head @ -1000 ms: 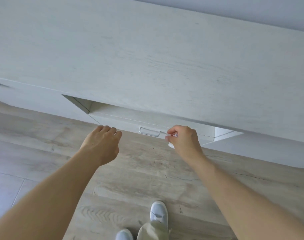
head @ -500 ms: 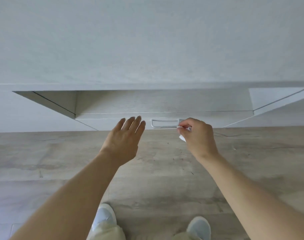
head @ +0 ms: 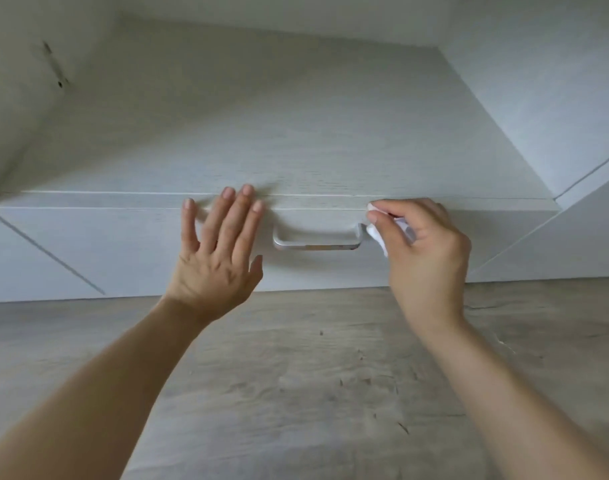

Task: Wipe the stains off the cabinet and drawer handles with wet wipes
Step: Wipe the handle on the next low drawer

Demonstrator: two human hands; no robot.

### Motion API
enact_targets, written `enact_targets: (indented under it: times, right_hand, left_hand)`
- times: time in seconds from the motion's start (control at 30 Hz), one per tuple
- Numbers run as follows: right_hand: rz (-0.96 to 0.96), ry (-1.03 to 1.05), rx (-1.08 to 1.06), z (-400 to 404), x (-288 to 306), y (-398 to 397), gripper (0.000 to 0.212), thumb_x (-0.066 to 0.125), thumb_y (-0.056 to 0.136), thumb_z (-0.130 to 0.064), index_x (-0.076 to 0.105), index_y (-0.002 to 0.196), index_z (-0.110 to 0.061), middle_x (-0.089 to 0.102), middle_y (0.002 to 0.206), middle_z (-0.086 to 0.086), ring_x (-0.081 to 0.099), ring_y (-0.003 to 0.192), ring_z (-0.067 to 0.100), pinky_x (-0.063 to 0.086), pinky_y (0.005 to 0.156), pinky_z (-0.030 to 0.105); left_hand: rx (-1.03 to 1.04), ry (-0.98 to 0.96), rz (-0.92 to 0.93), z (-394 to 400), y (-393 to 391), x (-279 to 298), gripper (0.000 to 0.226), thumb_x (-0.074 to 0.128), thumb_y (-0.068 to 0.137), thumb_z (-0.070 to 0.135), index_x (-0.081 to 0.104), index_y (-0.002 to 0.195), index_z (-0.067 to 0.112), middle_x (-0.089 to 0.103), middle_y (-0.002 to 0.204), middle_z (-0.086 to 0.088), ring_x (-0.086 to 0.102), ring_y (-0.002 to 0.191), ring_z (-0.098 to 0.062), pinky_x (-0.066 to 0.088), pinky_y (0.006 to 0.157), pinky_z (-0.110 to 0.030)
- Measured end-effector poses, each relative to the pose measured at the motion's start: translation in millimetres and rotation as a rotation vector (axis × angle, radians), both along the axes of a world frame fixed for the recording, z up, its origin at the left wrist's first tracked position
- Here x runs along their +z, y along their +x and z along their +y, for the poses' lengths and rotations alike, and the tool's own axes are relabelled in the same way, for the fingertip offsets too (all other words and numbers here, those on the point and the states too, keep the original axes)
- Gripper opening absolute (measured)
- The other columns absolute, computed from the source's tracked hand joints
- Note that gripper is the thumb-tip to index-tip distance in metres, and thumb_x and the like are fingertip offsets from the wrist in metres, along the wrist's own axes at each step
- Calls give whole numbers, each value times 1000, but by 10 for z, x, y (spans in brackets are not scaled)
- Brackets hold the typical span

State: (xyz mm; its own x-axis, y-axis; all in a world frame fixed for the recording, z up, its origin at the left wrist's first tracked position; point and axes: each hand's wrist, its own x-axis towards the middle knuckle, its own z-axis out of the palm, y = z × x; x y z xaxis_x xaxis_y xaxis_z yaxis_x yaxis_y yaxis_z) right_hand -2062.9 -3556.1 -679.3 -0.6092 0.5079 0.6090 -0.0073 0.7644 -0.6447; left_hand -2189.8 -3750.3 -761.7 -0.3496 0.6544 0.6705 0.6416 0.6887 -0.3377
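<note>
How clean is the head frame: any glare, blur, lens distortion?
Head view: soft, even light, no hard glare; only a faint sheen on the drawer handle. Wide-angle bending shows in the cabinet edges, which splay toward the corners. Left hand and right hand are fairly sharp; the wet wipe is slightly soft. Weak shadow under the drawer.

- The drawer (head: 140,244) is white with a faint wood grain; its front panel faces the camera and it sits low, near the floor.
- The handle (head: 317,241) is a pale metal bar, horizontal, at the middle of the drawer front.
- The wet wipe (head: 377,237) is white, crumpled, and touches the right end of the handle.
</note>
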Motion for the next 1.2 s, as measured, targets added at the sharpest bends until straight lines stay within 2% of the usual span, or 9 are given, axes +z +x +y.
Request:
enact_targets:
  times: [0.07,0.37,0.47,0.57,0.7,0.83,0.93,1.07,1.2]
  right_hand:
    - [73,-47,-26,70,-71,54,8,68,84,-5,73,90,-6,64,84,-3,62,82,14,43,73,5]
    - [171,-230,31,49,-349,-78,10,72,82,-4,74,91,-8,67,89,3,62,84,2,43,74,6]
    - [201,-208,48,9,-434,-99,14,73,81,-6,73,94,-9,61,91,0,60,85,-1,43,72,5]
    - [154,-173,93,5,-510,-72,17,70,84,-7,72,101,-6,60,94,-2,58,87,-5,42,74,5]
    - [95,-64,174,12,-556,-12,24,59,90,0,65,112,0,58,100,3,52,93,-17,39,81,1]
    - [97,-63,187,24,-590,17,27,59,89,1,64,115,-4,59,102,1,54,95,-14,40,80,1]
    - [152,-149,179,4,-606,23,26,62,88,0,64,113,-8,61,98,1,57,92,-10,42,79,4]
    - [180,-251,186,37,-595,33,21,66,86,-2,67,103,-14,66,98,-3,63,97,1,45,79,8]
    - [144,-271,202,77,-564,52,17,68,84,-9,66,95,-23,66,93,-10,63,91,-4,44,73,6]
  left_hand:
    - [-19,70,74,37,-71,-61,85,53,88,32,6,151,-1,19,151,-21,-1,147,-29,-1,114,-55]
    - [-22,188,158,158,-147,-122,77,56,88,33,18,142,-6,25,142,-25,-5,147,-27,-8,114,-51]
    - [-26,227,145,222,-154,-178,75,49,90,40,18,139,-6,24,140,-26,-5,146,-29,-6,113,-54]
    - [-18,223,171,269,-197,-219,79,47,87,46,17,138,-7,25,137,-28,10,136,-41,6,103,-65]
    - [-27,264,205,278,-237,-251,80,46,85,48,17,137,-5,25,136,-27,11,133,-40,-7,112,-53]
    - [-20,261,211,297,-243,-251,82,46,81,50,19,136,-5,26,134,-27,12,132,-39,-2,109,-61]
    - [-20,265,195,304,-239,-232,81,46,79,49,24,133,-7,26,133,-27,12,131,-39,15,89,-74]
    - [-45,290,168,315,-222,-211,79,45,78,48,25,131,-7,24,132,-26,12,129,-39,17,82,-76]
    - [-45,293,179,328,-219,-198,74,38,84,50,27,130,-7,25,132,-26,18,125,-43,14,82,-73]
